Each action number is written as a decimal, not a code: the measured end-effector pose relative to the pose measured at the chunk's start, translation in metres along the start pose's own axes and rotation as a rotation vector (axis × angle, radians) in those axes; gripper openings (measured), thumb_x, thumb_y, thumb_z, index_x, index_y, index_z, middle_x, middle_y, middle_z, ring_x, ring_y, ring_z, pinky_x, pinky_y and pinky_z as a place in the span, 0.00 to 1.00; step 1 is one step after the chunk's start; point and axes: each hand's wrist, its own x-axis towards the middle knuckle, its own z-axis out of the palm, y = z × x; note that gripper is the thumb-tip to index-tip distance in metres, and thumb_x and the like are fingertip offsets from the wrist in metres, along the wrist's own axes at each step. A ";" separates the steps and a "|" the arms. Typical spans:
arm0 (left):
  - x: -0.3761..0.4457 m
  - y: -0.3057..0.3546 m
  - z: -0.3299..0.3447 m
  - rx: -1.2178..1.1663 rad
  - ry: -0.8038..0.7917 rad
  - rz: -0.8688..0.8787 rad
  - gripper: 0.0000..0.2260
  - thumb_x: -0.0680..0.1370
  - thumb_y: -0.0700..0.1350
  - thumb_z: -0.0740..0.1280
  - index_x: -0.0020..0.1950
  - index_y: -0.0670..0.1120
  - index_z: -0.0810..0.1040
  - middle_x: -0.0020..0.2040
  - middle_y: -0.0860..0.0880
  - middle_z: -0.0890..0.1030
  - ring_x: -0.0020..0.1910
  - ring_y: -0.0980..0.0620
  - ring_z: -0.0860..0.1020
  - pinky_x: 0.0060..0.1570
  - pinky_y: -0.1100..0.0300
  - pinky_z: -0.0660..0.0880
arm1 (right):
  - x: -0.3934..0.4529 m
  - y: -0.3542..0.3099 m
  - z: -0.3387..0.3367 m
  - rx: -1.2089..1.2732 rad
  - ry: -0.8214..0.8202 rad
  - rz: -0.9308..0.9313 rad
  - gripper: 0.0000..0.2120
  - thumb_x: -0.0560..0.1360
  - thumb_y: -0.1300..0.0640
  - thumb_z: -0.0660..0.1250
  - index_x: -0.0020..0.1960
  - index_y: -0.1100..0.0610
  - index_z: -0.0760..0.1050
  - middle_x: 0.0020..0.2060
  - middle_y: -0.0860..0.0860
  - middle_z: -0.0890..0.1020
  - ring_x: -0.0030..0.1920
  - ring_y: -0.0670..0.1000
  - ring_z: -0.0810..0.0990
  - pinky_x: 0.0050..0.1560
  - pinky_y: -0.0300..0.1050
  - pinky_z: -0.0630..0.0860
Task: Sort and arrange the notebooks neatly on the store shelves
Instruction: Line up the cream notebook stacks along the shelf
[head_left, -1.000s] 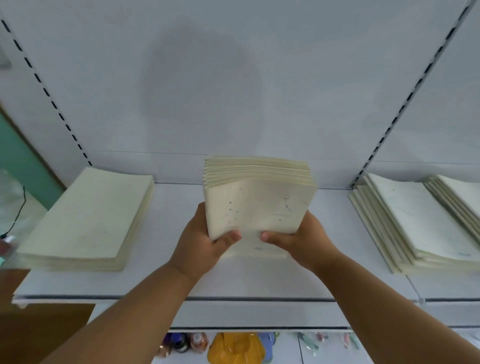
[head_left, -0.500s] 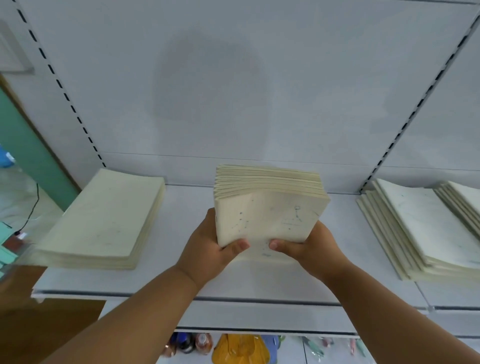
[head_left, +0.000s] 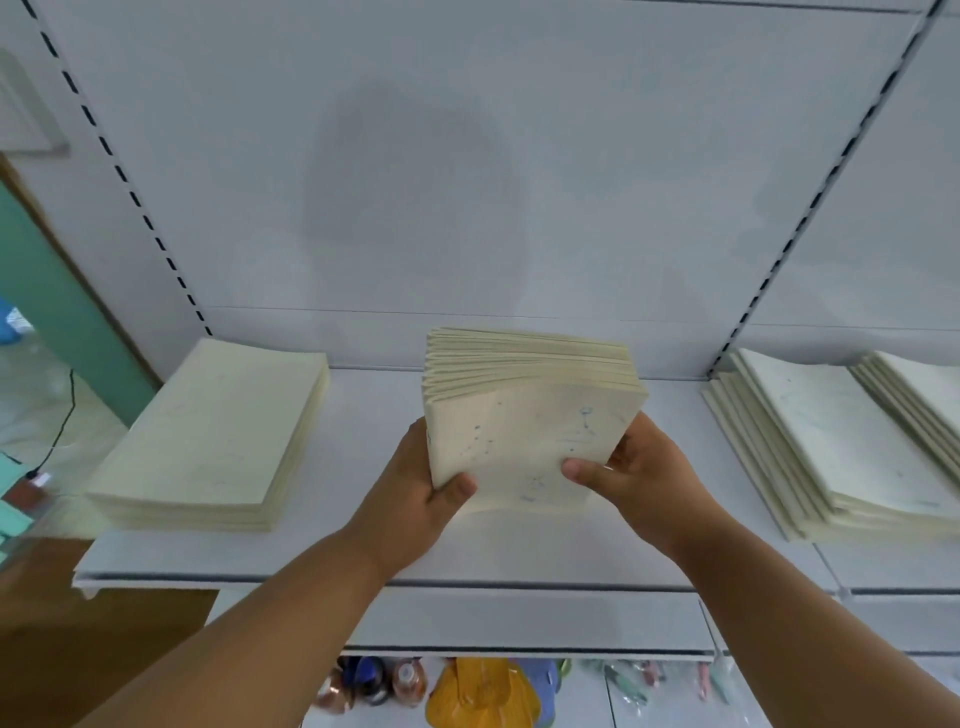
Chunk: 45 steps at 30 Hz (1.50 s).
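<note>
My left hand (head_left: 415, 499) and right hand (head_left: 641, 475) grip one stack of cream notebooks (head_left: 530, 415) from either side, thumbs curled over the front cover, fingers hidden behind. Stack: held upright above the middle of the white shelf (head_left: 363, 551), lower edge close to or on the shelf, I cannot tell which; front cover faces me, faint blue star drawings on it; top edges fan back toward the rear panel (head_left: 467, 156); long axis near vertical, leaning slightly away. Left stack of notebooks (head_left: 213, 441): lying flat, well apart from the held stack, long axis running front to back. Right stack of notebooks (head_left: 831, 447): flat, edges stepped, another pile beside it. Lower shelf: small bottles (head_left: 384, 686), a yellow packet (head_left: 480, 691).
</note>
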 end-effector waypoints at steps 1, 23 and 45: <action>-0.001 0.002 0.001 -0.015 -0.005 -0.001 0.35 0.71 0.75 0.57 0.71 0.57 0.63 0.63 0.62 0.71 0.62 0.68 0.70 0.56 0.75 0.69 | 0.000 -0.001 0.001 -0.003 0.016 0.001 0.24 0.72 0.66 0.76 0.63 0.50 0.76 0.55 0.46 0.85 0.57 0.48 0.84 0.61 0.54 0.80; 0.030 0.000 -0.073 0.259 -0.110 -0.782 0.36 0.77 0.69 0.54 0.70 0.41 0.73 0.64 0.43 0.78 0.60 0.42 0.77 0.62 0.50 0.74 | 0.083 -0.024 0.085 -0.064 -0.126 0.601 0.19 0.74 0.49 0.75 0.54 0.64 0.81 0.44 0.57 0.88 0.48 0.59 0.87 0.54 0.55 0.83; 0.038 0.010 -0.077 0.348 -0.096 -0.791 0.24 0.77 0.62 0.64 0.60 0.43 0.77 0.55 0.44 0.82 0.52 0.43 0.81 0.55 0.49 0.79 | 0.074 -0.020 0.100 -0.375 0.044 0.519 0.21 0.74 0.45 0.74 0.44 0.63 0.76 0.43 0.57 0.83 0.40 0.53 0.80 0.39 0.46 0.75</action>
